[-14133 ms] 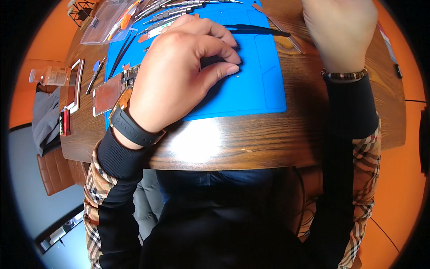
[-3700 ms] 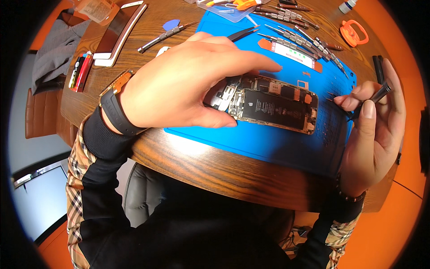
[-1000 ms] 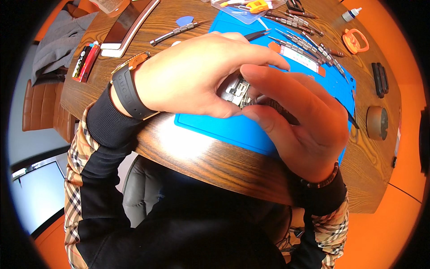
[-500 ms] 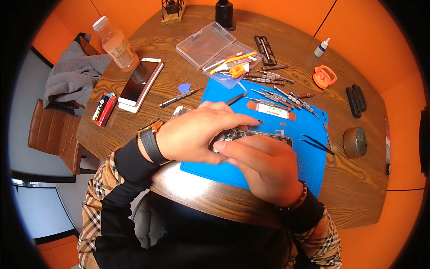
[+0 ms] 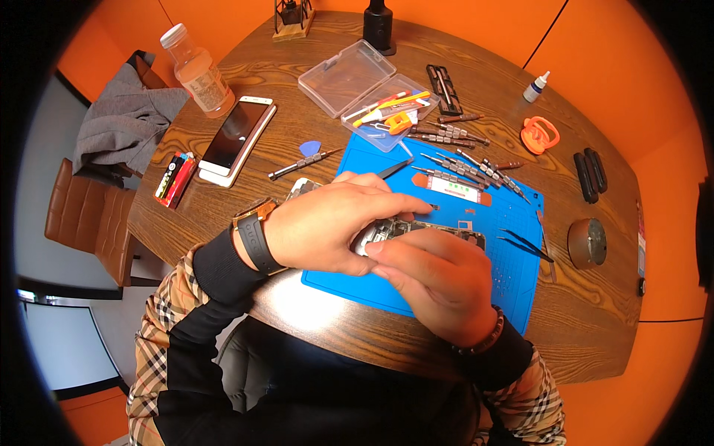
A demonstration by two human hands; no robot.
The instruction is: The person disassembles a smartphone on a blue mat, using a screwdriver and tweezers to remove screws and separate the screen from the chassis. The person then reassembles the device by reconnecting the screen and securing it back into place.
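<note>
While the counter [image 5: 595, 320] carries a blue mat [image 5: 357, 288], the left hand [image 5: 320, 227] spreads its thumb and index wide around the nine o'clock end of an opened phone [image 5: 390, 227] lying there. Over it from five o'clock, the right hand [image 5: 440, 279] has fingers bunched narrow; whether they grip anything, I cannot tell. The phone's long axis runs roughly nine to three, its exposed parts at one o'clock from those fingers.

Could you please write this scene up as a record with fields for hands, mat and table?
Left hand: curved over the left end of an opened, dark rectangular phone
Right hand: bent over the phone; anything pinched is hidden
Blue rectangular mat: slim black tweezers across its right edge
Brown wooden table: open clear plastic box, orange suction cup
</note>
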